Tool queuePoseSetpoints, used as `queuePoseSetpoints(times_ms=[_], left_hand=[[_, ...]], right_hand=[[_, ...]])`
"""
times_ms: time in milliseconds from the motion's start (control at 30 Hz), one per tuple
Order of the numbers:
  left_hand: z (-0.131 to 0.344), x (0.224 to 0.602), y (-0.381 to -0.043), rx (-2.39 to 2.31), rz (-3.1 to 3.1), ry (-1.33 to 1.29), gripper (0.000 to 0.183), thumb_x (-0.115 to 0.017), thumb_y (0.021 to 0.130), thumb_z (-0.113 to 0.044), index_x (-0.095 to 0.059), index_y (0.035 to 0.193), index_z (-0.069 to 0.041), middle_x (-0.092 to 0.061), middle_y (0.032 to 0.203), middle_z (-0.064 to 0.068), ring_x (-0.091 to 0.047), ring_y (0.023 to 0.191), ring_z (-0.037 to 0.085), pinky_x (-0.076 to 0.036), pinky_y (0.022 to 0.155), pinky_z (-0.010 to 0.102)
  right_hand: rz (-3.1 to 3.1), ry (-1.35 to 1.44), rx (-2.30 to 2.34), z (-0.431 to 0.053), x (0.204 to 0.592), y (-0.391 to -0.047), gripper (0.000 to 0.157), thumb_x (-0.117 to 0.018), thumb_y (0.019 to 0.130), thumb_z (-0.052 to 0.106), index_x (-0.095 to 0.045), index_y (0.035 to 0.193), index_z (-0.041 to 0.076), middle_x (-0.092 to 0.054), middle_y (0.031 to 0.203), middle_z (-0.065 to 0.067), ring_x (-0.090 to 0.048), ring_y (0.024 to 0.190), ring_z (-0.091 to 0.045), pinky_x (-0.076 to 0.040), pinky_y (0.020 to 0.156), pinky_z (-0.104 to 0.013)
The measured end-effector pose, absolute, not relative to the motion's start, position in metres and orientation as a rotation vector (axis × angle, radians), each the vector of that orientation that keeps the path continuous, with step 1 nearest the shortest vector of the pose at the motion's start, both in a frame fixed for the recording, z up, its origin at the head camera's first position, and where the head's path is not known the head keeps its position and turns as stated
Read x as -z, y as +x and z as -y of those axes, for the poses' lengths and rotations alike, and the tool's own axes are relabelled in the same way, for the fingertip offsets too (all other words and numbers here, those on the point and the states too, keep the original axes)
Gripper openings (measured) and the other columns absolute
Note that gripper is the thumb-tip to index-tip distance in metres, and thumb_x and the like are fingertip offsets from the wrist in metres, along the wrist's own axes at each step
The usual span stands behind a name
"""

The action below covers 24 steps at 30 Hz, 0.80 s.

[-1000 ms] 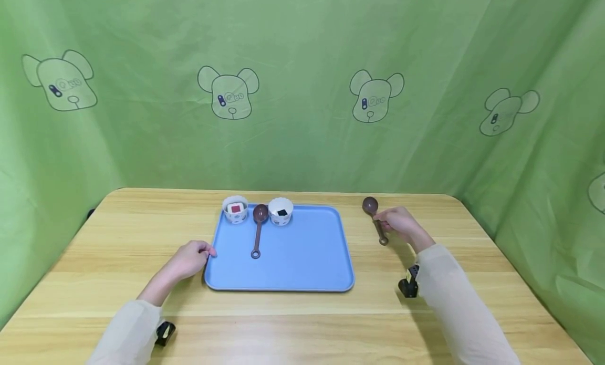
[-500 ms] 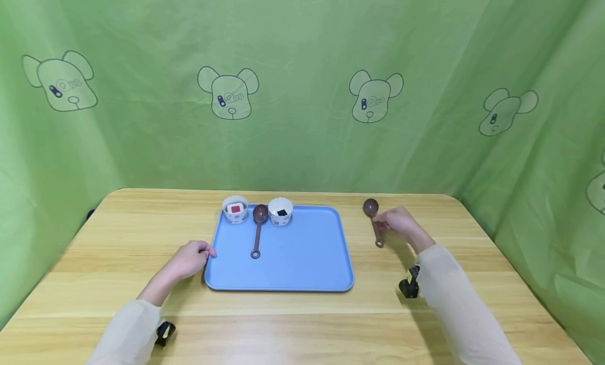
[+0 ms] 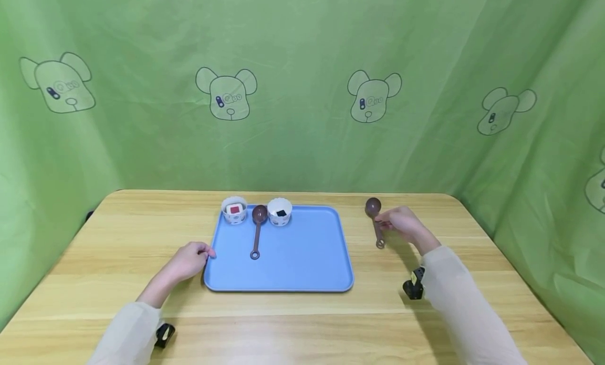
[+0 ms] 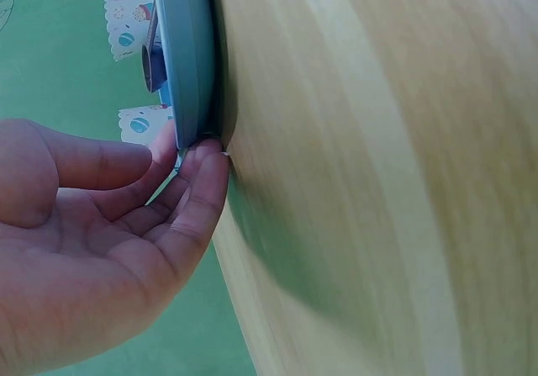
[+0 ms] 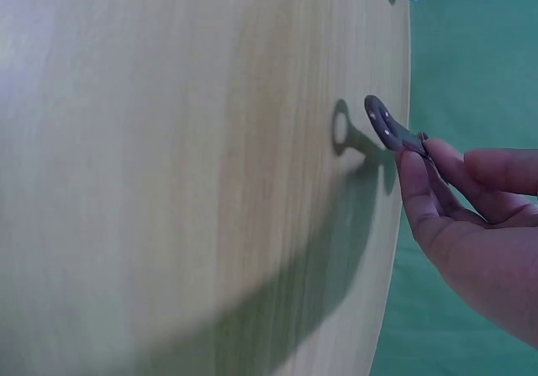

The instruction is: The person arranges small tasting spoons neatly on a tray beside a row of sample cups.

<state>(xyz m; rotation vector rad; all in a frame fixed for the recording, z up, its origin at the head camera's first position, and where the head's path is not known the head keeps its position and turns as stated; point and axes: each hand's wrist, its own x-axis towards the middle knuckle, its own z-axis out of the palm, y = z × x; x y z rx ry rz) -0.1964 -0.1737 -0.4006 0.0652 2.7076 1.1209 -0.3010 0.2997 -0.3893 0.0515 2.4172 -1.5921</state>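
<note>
At the left rim of a blue tray (image 3: 307, 249), the left hand (image 3: 189, 259) has its fingers curled on the edge. In the left wrist view its fingertips lie on both sides of the tray's rim (image 4: 192, 65). To the right of the tray, the right hand (image 3: 399, 222) pinches a brown spoon (image 3: 373, 206) by the handle, bowl pointing to the far side. The right wrist view shows the ringed handle end (image 5: 382, 124) held off the table, its shadow below. A second brown spoon (image 3: 257, 239) lies on the tray between two white paper cups.
The left cup (image 3: 235, 218) holds a white and red piece; the right cup (image 3: 280, 219) holds a black piece. Both stand at the tray's far left edge. A green curtain (image 3: 302, 149) hangs behind the wooden table (image 3: 283, 328).
The spoon in the right hand has swung slightly, so its handle points more straight toward the near side. The right hand has shifted a little to the right. The left hand and tray stay put.
</note>
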Motion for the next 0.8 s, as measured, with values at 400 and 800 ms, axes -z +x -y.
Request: queuePoseSetpoints(times_ms=[400, 800], left_hand=[[0.174, 0.401, -0.196, -1.127, -2.700, 0.057, 0.025, -0.036, 0.090, 0.002, -0.060, 0.093, 0.005, -0.058, 0.095, 0.019, -0.051, 0.081, 0.026, -0.042, 0.069, 0.037], [0.173, 0.401, -0.196, -1.128, -2.706, 0.063, 0.024, -0.037, 0.089, 0.002, -0.060, 0.092, 0.006, -0.059, 0.093, 0.018, -0.051, 0.079, 0.025, -0.042, 0.067, 0.036]], right_hand=[[-2.424, -0.041, 1.581, -0.293, 0.377, -0.298, 0.034, -0.041, 0.089, -0.003, -0.043, 0.115, -0.025, -0.052, 0.109, -0.031, -0.056, 0.083, -0.015, -0.046, 0.085, -0.032], [-2.406, -0.069, 1.591, -0.281, 0.369, -0.295, 0.033, -0.040, 0.089, -0.005, -0.041, 0.114, -0.026, -0.050, 0.111, -0.035, -0.057, 0.081, -0.014, -0.042, 0.091, -0.040]])
